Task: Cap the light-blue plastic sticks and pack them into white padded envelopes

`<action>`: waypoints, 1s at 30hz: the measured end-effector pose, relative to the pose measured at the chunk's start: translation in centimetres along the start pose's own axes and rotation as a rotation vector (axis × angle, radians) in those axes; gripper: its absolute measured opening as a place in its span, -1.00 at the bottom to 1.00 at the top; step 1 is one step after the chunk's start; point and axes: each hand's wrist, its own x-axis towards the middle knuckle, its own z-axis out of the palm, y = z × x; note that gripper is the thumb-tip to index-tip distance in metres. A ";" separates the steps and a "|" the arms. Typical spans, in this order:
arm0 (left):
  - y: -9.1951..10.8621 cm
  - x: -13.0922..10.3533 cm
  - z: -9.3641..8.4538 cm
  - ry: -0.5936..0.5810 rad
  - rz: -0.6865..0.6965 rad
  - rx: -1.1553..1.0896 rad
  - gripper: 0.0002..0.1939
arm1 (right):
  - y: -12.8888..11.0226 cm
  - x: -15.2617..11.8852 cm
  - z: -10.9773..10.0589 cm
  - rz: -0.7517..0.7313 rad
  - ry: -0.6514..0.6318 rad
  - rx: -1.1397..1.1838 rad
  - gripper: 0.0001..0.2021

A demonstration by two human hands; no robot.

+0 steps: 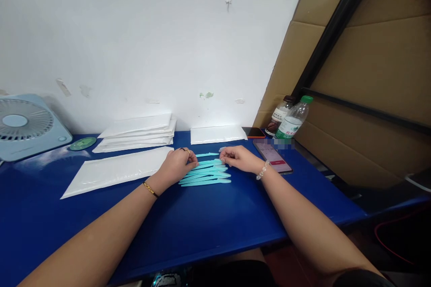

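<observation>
Several slim turquoise eyebrow razors (206,183) lie side by side in a row on the blue table, handles to the left and pale blade ends to the right. My left hand (180,164) is closed in a pinch at the handle end of a razor near the far side of the row. At the opposite, blade end, my right hand (239,158) has thumb and fingers pinched together on a razor. Its fingertips partly cover the blade tips. One more razor shows just beyond the row, between both hands.
White padded mailers (136,132) are stacked by the wall, with a longer mailer (117,170) in front and another mailer (218,134) to the right. A fan (30,125) stands left. Phone (273,157), dark phone (254,132) and two bottles (292,123) sit right.
</observation>
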 end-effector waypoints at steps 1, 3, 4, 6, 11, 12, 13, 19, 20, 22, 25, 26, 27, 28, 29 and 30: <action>-0.1 0.0 0.0 -0.008 0.006 0.000 -0.78 | 0.2 0.0 0.0 -0.007 0.013 -0.033 -0.84; -0.4 0.1 0.2 0.017 0.012 0.028 -0.74 | 0.8 0.3 -0.1 -0.038 0.101 -0.141 -0.85; -0.6 0.2 0.2 0.044 0.008 0.060 -0.73 | 1.2 0.5 -0.1 -0.059 0.156 -0.201 -0.85; -1.3 0.4 0.5 0.081 -0.012 0.140 -0.72 | 2.1 0.9 0.0 -0.085 0.215 -0.300 -0.81; -2.3 0.9 0.8 0.042 -0.076 0.206 -0.79 | 3.3 1.5 0.2 0.020 0.182 -0.419 -0.88; -2.3 0.9 0.8 0.035 -0.083 0.200 -0.81 | 3.2 1.4 0.2 0.033 0.181 -0.427 -0.88; -2.2 0.9 0.7 0.030 -0.090 0.193 -0.82 | 3.2 1.4 0.2 0.036 0.179 -0.426 -0.87; -1.9 0.8 0.7 0.041 -0.087 0.181 -0.83 | 2.9 1.1 0.0 0.013 0.148 -0.310 -0.88; -1.9 0.8 0.7 0.043 -0.084 0.178 -0.83 | 2.9 1.1 0.0 0.015 0.146 -0.295 -0.89; -2.0 0.8 0.7 0.043 -0.081 0.174 -0.83 | 2.9 1.2 0.1 0.017 0.147 -0.278 -0.89; -2.1 0.8 0.6 0.047 -0.077 0.174 -0.83 | 2.6 1.2 0.2 0.017 0.147 -0.266 -0.88; -2.1 0.9 0.6 0.050 -0.074 0.173 -0.83 | 2.5 1.3 0.3 0.017 0.144 -0.259 -0.88; -2.1 0.9 0.7 0.053 -0.066 0.170 -0.83 | 2.3 1.3 0.5 0.016 0.139 -0.249 -0.88; -2.1 0.9 0.7 0.055 -0.055 0.164 -0.83 | 2.1 1.4 0.6 0.012 0.134 -0.238 -0.88; -2.0 0.9 0.8 0.055 -0.039 0.158 -0.83 | 2.0 1.4 0.7 0.003 0.126 -0.226 -0.87; -1.9 1.0 1.0 0.053 -0.021 0.156 -0.83 | 1.8 1.4 0.8 -0.007 0.115 -0.216 -0.87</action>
